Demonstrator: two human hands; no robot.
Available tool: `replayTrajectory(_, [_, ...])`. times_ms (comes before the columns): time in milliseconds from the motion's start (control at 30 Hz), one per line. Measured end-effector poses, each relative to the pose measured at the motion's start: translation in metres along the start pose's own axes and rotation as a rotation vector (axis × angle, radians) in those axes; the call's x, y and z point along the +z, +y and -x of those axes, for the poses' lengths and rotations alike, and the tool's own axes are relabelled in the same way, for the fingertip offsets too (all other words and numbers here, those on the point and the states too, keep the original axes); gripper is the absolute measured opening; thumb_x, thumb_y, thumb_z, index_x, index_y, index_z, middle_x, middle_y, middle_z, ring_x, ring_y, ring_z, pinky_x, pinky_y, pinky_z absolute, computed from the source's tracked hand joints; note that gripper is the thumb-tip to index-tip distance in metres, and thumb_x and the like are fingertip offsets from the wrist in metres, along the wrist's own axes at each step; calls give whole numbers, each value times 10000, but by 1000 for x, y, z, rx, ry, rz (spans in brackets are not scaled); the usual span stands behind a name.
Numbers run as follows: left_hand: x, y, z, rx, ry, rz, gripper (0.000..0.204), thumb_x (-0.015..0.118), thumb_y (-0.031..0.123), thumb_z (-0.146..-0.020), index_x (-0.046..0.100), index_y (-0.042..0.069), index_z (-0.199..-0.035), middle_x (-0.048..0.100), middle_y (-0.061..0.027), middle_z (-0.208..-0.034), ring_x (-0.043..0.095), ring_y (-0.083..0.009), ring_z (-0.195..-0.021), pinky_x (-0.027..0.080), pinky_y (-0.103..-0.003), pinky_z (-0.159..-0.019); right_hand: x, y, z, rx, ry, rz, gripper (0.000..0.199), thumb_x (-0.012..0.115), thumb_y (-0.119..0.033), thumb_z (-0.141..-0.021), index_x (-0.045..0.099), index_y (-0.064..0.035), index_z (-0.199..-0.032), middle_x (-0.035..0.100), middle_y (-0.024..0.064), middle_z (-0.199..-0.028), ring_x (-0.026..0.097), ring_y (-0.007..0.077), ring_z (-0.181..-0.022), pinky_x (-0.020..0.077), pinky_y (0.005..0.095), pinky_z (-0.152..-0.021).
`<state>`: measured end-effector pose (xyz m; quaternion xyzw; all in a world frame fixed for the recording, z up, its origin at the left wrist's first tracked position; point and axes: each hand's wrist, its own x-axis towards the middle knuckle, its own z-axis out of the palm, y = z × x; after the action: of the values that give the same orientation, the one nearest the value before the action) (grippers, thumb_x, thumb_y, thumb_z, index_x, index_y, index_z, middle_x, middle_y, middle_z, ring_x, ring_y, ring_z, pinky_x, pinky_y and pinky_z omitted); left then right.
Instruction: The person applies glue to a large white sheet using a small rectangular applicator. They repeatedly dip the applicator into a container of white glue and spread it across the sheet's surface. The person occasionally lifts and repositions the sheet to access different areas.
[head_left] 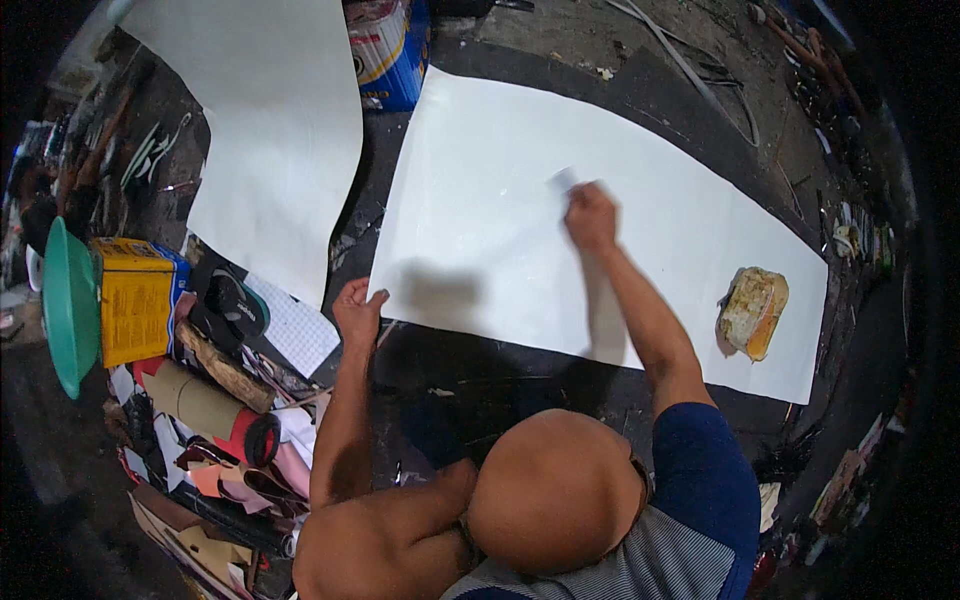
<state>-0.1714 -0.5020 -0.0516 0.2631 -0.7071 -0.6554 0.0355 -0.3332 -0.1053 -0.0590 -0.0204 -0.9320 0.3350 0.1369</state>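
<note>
A large white sheet (510, 220) lies flat on a dark surface in front of me. My left hand (358, 312) is closed at its near left corner, thumb and fingers on the edge. Over the middle of the sheet, my right hand (592, 218) grips a small flat grey piece (563, 180), held against or just above the white surface. That piece is blurred, so its exact kind cannot be made out. A crusted, yellowish-white box-shaped container (755, 312) sits on the sheet's right end. Shadows of my arm fall across the sheet.
Another long pale sheet (275, 140) hangs or lies at the far left. A blue tin (390, 60) stands behind the gap between sheets. On the left are a yellow and blue tin (138, 300), a green basin (70, 305), a dark slipper (235, 305) and a heap of scraps (220, 430).
</note>
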Motion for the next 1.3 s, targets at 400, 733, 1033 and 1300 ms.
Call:
replayTrajectory(400, [0,0,-7,0,-24,-13,285,690,-102,-738,602,-58,-1005,709,-133,-928,676,-160,-814,532,-272,-757,90,-119,77,-578,-362,-382,89,584,-6,-820,658,-49,-846,600,127,-791,607,284,-738,518,393,-662])
replayTrajectory(733, [-4,9,-5,-76,13,-129,274,698,-70,-732,612,-56,-991,710,-124,-893,673,-153,-779,527,-264,-732,43,-41,-137,207,20,311,144,565,-111,-863,688,-38,-880,671,177,-880,652,352,-854,516,420,-772])
replayTrajectory(1033, [0,10,2,-117,-23,17,270,680,-74,-738,613,-49,-998,708,-116,-892,675,-152,-787,532,-268,-730,133,-157,38,-924,-589,-210,208,589,-20,-746,675,-64,-931,628,131,-912,617,316,-860,523,411,-744])
replayTrajectory(1300, [12,-2,-8,-10,-122,52,281,699,-76,-754,624,-6,-1016,715,-85,-940,666,-135,-820,526,-277,-732,136,-150,-107,-294,-255,114,150,552,-113,-828,661,-8,-827,623,206,-874,628,367,-853,526,461,-770])
